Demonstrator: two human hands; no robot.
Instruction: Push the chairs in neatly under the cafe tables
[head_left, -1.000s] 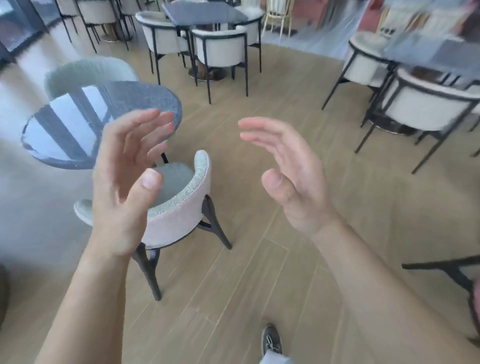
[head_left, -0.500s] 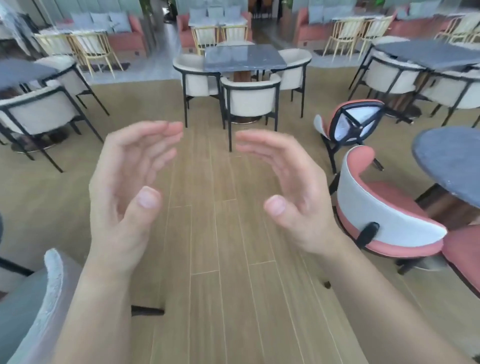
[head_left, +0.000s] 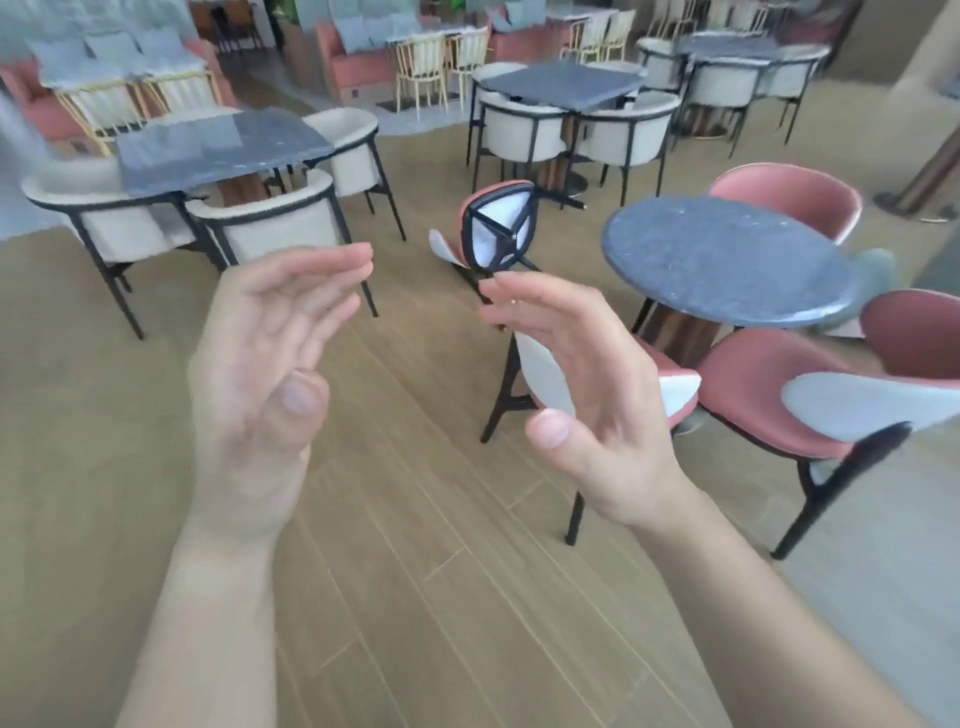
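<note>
A round dark stone table (head_left: 727, 260) stands at the right. Around it are pink chairs with white backs: one (head_left: 670, 384) partly behind my right hand, one (head_left: 810, 410) nearer at the right, one (head_left: 784, 200) on the far side. Another pink chair (head_left: 496, 228) lies tipped over on the floor left of the table, its underside facing me. My left hand (head_left: 265, 374) and right hand (head_left: 587, 395) are raised in front of me, palms facing each other, fingers apart, holding nothing.
A square dark table (head_left: 218, 145) with cream armchairs (head_left: 275, 228) stands at the back left, and another such table (head_left: 566, 83) behind the tipped chair. Yellow-framed chairs and pink sofas line the back. Wooden floor (head_left: 415, 519) lies open before me.
The view has swung to the right: the grey round table and grey chair have left the frame, and the round table with pink chairs now fills the right side. My hands kept their raised pose.
</note>
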